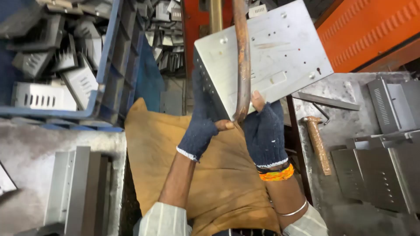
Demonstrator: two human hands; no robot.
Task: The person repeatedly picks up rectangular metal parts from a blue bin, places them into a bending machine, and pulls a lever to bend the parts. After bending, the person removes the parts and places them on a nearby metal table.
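Both my hands wear dark blue fingerless gloves and hold a bent grey sheet-metal panel point(280, 52) with small holes and a perforated side flange. My left hand point(199, 126) grips its lower left edge by the flange. My right hand point(264, 131) holds the lower edge, thumb on the top face. A rusty curved metal arm point(242, 61) comes down from above across the panel, its tip at the panel's lower edge between my hands. A brass-coloured rod point(215, 15) stands behind it.
A blue crate point(114, 57) of perforated metal parts sits at the left. Stacked metal brackets point(74, 188) lie lower left. On the right bench point(345, 201) are a hammer point(317, 144), a flat bar point(326, 101) and more bent panels point(380, 175). An orange machine body point(372, 30) stands upper right.
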